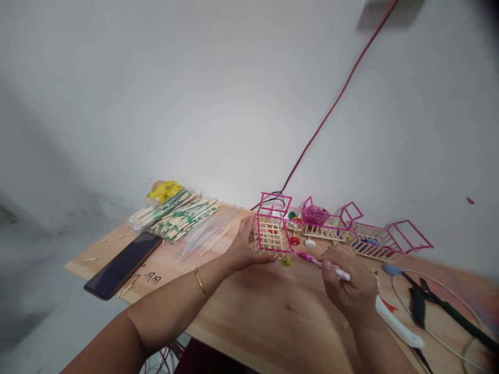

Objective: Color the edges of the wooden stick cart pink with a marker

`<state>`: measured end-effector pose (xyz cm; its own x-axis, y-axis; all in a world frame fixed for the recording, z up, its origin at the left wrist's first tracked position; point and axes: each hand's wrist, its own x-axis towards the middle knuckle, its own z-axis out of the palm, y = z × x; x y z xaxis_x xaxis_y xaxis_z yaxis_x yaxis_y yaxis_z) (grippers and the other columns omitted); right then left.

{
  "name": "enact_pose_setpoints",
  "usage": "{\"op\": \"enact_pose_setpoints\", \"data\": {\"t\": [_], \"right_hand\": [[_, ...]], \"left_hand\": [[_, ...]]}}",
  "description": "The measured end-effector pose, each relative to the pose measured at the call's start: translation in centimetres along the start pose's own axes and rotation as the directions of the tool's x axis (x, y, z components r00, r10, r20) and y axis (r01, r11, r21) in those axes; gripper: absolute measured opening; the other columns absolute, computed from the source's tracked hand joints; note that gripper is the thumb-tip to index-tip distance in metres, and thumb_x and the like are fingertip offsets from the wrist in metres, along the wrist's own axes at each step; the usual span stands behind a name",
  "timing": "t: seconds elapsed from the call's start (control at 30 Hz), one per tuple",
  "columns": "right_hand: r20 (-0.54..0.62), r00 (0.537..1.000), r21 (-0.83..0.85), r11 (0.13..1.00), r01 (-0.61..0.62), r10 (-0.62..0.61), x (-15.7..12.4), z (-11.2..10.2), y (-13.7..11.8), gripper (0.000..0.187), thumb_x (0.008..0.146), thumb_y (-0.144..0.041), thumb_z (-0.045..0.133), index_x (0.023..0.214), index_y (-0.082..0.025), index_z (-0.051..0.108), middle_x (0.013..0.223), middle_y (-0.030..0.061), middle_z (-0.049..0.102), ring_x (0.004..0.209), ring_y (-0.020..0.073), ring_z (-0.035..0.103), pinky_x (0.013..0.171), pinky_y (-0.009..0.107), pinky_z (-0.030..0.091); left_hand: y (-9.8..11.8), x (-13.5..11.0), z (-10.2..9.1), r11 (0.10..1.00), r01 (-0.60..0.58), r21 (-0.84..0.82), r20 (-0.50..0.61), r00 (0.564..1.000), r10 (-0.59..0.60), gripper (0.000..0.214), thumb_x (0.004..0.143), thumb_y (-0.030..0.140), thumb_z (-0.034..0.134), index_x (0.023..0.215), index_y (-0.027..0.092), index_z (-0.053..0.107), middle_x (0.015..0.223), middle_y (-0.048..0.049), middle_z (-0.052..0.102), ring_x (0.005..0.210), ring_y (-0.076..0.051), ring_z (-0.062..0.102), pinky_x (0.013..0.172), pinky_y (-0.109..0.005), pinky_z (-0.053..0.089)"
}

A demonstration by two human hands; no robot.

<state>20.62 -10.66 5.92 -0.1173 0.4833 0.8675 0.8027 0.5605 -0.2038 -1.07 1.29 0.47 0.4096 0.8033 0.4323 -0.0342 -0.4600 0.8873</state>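
A long model of wooden sticks with pink frames (331,231) stands on the wooden table (273,311) by the wall. My left hand (244,246), a gold bangle on its wrist, grips the model's left end, a small wooden cage section (271,236). My right hand (349,285) is closed round a pink and white pen (319,261) whose tip points at the foot of that cage. A small green ball (287,261) lies just below the cage. Bottle caps, red and white, sit inside the model.
A dark phone (122,265) lies near the table's left edge. Bundles of wooden sticks (179,214) and a yellow packet (166,190) lie behind it. At the right are black pliers (419,301), a white tool (397,324) and cables. A red wire (335,101) runs up the wall.
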Motion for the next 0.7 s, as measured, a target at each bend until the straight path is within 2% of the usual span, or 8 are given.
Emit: {"op": "enact_pose_setpoints", "data": {"t": [0.07, 0.17, 0.23, 0.3, 0.43, 0.6, 0.7], "right_hand": [[-0.052, 0.998, -0.02, 0.999, -0.034, 0.033, -0.4, 0.0, 0.1, 0.014, 0.089, -0.018, 0.053, 0.078, -0.023, 0.062, 0.07, 0.0003, 0.064, 0.066, 0.016, 0.061, 0.065, 0.031, 0.046], [-0.161, 0.983, -0.084, 0.991, -0.107, 0.093, -1.0, 0.2, 0.6, 0.013, 0.091, -0.024, 0.054, 0.089, -0.023, 0.066, 0.079, 0.0028, 0.07, 0.07, 0.0177, 0.066, 0.064, 0.03, 0.048], [-0.179, 0.978, -0.101, 0.987, -0.126, 0.107, -1.4, 0.4, 0.9, 0.017, 0.094, -0.029, 0.053, 0.099, -0.022, 0.067, 0.082, 0.0044, 0.072, 0.07, 0.018, 0.068, 0.064, 0.03, 0.049], [-0.18, 0.975, -0.097, 0.985, -0.146, 0.127, -1.6, 0.5, 1.2, 0.02, 0.095, -0.032, 0.053, 0.103, -0.021, 0.068, 0.077, 0.0028, 0.072, 0.065, 0.016, 0.067, 0.061, 0.027, 0.049], [-0.201, 0.958, -0.082, 0.972, -0.222, 0.202, -1.7, 0.9, 1.3, 0.019, 0.097, -0.033, 0.054, 0.101, -0.021, 0.067, 0.063, -0.002, 0.066, 0.055, 0.0124, 0.063, 0.057, 0.024, 0.047], [-0.129, 0.958, -0.033, 0.964, -0.264, 0.258, -1.7, 1.8, 1.6, 0.017, 0.089, -0.037, 0.066, 0.096, -0.021, 0.068, 0.086, 0.0052, 0.074, 0.078, 0.0173, 0.07, 0.07, 0.029, 0.055], [-0.074, 0.915, 0.136, 0.913, -0.384, 0.396, -1.8, 2.8, 1.8, 0.029, 0.082, -0.038, 0.074, 0.104, -0.021, 0.065, 0.1, 0.0085, 0.073, 0.088, 0.0192, 0.07, 0.078, 0.034, 0.057]], "left_hand": [[-0.1, 0.1, 0.0, 0.99, 0.056, -0.131, 0.011, 0.998, -0.055, 0.12, 0.044, 0.041, 0.096, 0.146, 0.022, 0.036, 0.147, -0.0152, 0.036, 0.139, -0.037, 0.044, 0.113, -0.053, 0.044], [0.0, 0.3, -0.2, 0.92, 0.133, -0.37, 0.106, 0.989, -0.1, 0.111, 0.05, 0.04, 0.095, 0.143, 0.023, 0.039, 0.147, -0.015, 0.046, 0.136, -0.036, 0.05, 0.111, -0.051, 0.046], [0.2, 0.4, -0.3, 0.856, 0.179, -0.485, 0.174, 0.979, -0.107, 0.103, 0.054, 0.038, 0.094, 0.141, 0.023, 0.043, 0.141, -0.0145, 0.056, 0.131, -0.035, 0.056, 0.111, -0.051, 0.046], [0.5, 0.4, -0.5, 0.802, 0.213, -0.558, 0.211, 0.971, -0.111, 0.097, 0.055, 0.035, 0.094, 0.139, 0.021, 0.048, 0.135, -0.0145, 0.063, 0.128, -0.035, 0.059, 0.111, -0.051, 0.044], [0.9, 0.4, -0.7, 0.712, 0.268, -0.649, 0.285, 0.953, -0.1, 0.086, 0.058, 0.033, 0.09, 0.135, 0.019, 0.055, 0.132, -0.0143, 0.066, 0.126, -0.035, 0.061, 0.111, -0.05, 0.044], [1.2, 0.2, -1.3, 0.635, 0.364, -0.681, 0.416, 0.906, -0.074, 0.084, 0.058, 0.038, 0.087, 0.134, 0.016, 0.057, 0.127, -0.0167, 0.07, 0.118, -0.036, 0.067, 0.102, -0.047, 0.051], [1.2, 0.0, -1.7, 0.61, 0.428, -0.667, 0.502, 0.863, -0.056, 0.084, 0.055, 0.04, 0.089, 0.13, 0.015, 0.06, 0.123, -0.0173, 0.072, 0.113, -0.036, 0.07, 0.093, -0.042, 0.056]]}}
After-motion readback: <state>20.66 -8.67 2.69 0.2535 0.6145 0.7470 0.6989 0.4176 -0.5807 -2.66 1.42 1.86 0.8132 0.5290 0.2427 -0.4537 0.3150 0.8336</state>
